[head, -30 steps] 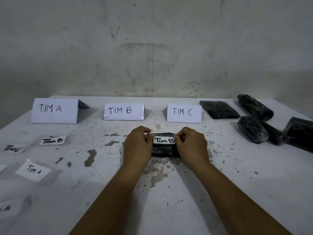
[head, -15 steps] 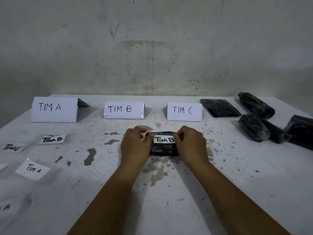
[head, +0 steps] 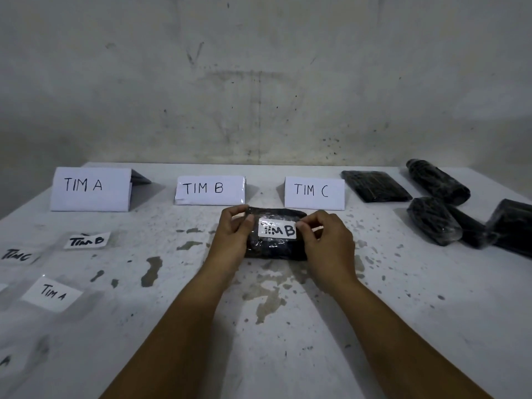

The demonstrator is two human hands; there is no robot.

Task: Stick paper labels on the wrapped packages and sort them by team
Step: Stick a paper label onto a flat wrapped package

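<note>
Nearer the "TIM B" sign (head: pixel 210 190) now, both hands (head: pixel 230 237) (head: pixel 328 246) grip the "TIM B"-labelled package (head: pixel 276 249).

Three folded signs stand in a row along the back of the table (head: pixel 288 355): the TIM A sign (head: pixel 90 189) on the left, the TIM B sign (head: pixel 209 190) in the middle, the TIM C sign (head: pixel 314 193) to its right. Just in front of the TIM B and TIM C signs lies a wrapped package (head: pixel 275 249) with a TIM B label (head: pixel 277 230) on top, between the left hand (head: pixel 231 239) and the right hand (head: pixel 328 246). Right of the TIM C sign lies a group of unlabelled packages (head: pixel 431 220). On the table's left side lie loose labels: a TIM B slip (head: pixel 86 241), a TIM C slip (head: pixel 17 255) left of it, and a TIM A slip (head: pixel 52 293) nearer the viewer.
</note>
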